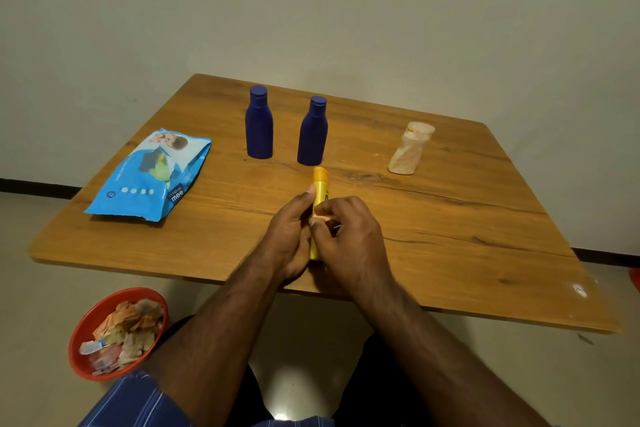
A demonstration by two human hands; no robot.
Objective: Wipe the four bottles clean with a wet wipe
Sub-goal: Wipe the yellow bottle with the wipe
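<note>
A yellow bottle [320, 184] stands near the table's front edge between both hands. My left hand [290, 236] grips its left side with the thumb up along the bottle. My right hand [349, 232] curls round its right side, with a small pale piece, perhaps a wipe, pinched at its fingertips against the bottle. Two dark blue bottles [259, 125] [312, 133] stand upright farther back. A white bottle [410, 149] with orange marks stands at the back right. A blue wet wipe pack [149, 177] lies on the left.
The wooden table [450, 236] meets a plain wall at the back. On the floor at the lower left sits a red bowl [80, 336] filled with crumpled used wipes and scraps. My knees and a striped blue cloth show below the table edge.
</note>
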